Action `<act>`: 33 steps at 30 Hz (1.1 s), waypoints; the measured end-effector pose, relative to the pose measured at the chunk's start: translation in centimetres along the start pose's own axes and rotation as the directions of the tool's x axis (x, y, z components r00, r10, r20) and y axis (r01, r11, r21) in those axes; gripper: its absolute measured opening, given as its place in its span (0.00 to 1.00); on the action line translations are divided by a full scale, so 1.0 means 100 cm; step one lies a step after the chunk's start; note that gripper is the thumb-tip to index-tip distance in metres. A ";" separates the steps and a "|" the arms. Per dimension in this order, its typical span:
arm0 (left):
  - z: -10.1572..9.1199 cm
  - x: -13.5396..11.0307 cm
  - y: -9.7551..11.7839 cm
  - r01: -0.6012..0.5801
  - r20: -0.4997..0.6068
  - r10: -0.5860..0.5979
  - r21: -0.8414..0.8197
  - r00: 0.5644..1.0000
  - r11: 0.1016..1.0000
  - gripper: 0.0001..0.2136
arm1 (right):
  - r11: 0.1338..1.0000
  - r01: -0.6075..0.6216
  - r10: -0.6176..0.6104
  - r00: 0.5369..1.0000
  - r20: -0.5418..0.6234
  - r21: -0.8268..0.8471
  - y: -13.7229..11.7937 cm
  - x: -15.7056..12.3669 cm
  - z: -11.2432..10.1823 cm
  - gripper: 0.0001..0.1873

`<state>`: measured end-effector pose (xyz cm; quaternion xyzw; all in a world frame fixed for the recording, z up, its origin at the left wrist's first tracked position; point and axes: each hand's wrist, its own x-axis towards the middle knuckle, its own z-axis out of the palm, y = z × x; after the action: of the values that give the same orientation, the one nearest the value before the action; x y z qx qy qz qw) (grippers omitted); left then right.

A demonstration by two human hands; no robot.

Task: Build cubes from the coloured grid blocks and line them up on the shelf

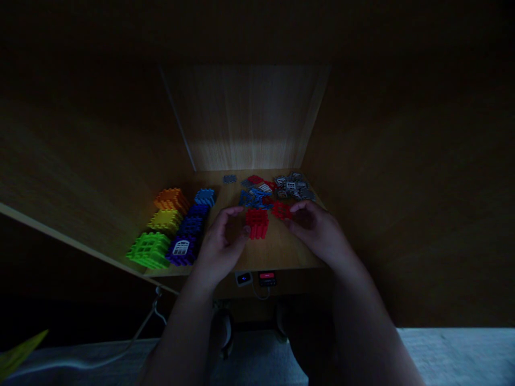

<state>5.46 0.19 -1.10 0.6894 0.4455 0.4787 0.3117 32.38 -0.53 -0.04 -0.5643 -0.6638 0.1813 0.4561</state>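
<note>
Light green stack: far L of surface, btwn 8 & 9 o'clock (dial centred on red stack, 12 = away from wearer). Dim light.
Yellow stack: 9 o'clock, just beyond green.
Orange stack: btwn 9 & 10, behind yellow.
Purple stack: btwn 8 & 9, w/ white arched window pc on top.
Dark blue stacks: 9 o'clock, beyond purple; lighter blue stack at 10.
L hand: 8 o'clock, loosely curved, fingers & thumb apart, nothing clasped; thumb tip looks to touch red stack's L side.
Grey pc: 11 o'clock, flat, toward back.
Blue pcs: 12 o'clock, loose heap.
Red stack: dial centre. Risk: could skid or spill if L thumb pushes hard, as nothing visibly backs its R side. Lies at 2 o'clock from L hand.
Loose red pc: 2 o'clock. Risk: could slip, b/c only its R edge seems pinched; could snag nearby blue pcs. Lies at 10 from R hand.
Grey-white pile: btwn 1 & 2, far R corner.
R hand: 3 o'clock, appears to pinch loose red pc, thumb vs. fingers.
</note>
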 end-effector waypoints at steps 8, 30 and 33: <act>0.002 0.000 0.000 -0.005 0.006 0.005 -0.022 1.000 1.000 0.19 | 0.905 0.083 -0.077 0.997 -0.030 0.418 -0.018 0.000 0.024 0.15; 0.003 0.000 0.004 -0.028 0.007 0.029 -0.036 1.000 0.999 0.19 | 0.966 0.194 -0.206 0.977 0.055 0.168 -0.024 -0.001 0.033 0.17; 0.002 0.000 0.006 -0.037 0.004 0.037 -0.026 0.999 0.999 0.18 | 0.964 0.194 -0.207 0.977 0.056 0.183 -0.025 -0.001 0.033 0.17</act>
<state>5.86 -0.06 -0.73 0.6943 0.4259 0.4886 0.3127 28.26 -0.45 0.11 -0.4444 -0.7153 0.2131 0.4954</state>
